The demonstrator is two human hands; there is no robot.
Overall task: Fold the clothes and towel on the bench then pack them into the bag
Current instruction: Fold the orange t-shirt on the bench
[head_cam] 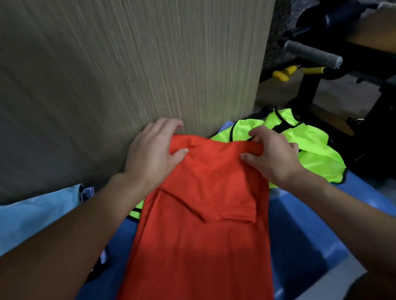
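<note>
Left forearm and right forearm come in low from either side, framing the red shirt. It runs from the near edge out to the grip, flat on the blue surface. Bench pad or towel, can't tell which.

Just short of the grip, a sleeve flap is already turned in across the shirt body, so the piece is narrowed to a strip. Probably mid-fold, lengthwise step done.

Grip is at the shirt's far end:
- left hand clamps the far-left corner, thumb on top, fingers over the edge behind it
- right hand pinches the far-right corner, fingers curled round a bunched edge

Both hands sit on the same edge, apart. My read: that keeps the edge taut and square, ready to bring toward the near hem. Slack between the hands would skew the fold.

Right of the right-hand grip, and partly under the shirt, lies the neon-green vest, crumpled and not yet folded. Left of the left-hand grip is light-blue fabric, possibly the bag, can't confirm. Nothing looks packed yet, so it's early in the task.

Beyond the grip, a wood-grain panel stands close behind the fingertips. Far right is a gym machine.
</note>
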